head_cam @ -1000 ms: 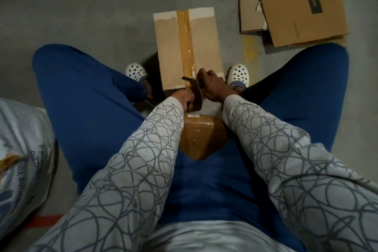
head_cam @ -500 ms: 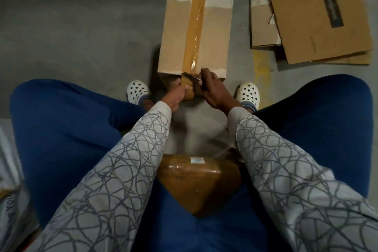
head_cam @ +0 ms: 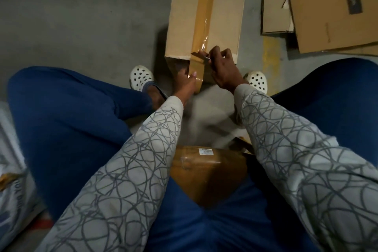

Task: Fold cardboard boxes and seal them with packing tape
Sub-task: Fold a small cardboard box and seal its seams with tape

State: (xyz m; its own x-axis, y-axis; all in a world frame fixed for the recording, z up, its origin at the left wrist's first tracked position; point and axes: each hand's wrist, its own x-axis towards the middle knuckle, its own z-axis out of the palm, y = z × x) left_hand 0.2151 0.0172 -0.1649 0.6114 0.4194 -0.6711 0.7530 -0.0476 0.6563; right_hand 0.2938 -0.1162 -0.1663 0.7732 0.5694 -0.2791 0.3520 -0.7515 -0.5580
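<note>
Just left of centre, the left hand [head_cam: 185,83] pinches the end of the brown tape [head_cam: 204,12] hanging over the near edge of the cardboard box [head_cam: 227,16], top centre on the floor [head_cam: 81,16]. The right hand [head_cam: 223,69], fingers curled, pinches a small blade [head_cam: 207,58] there. Flattened cardboard [head_cam: 327,6] lies upper right.
</note>
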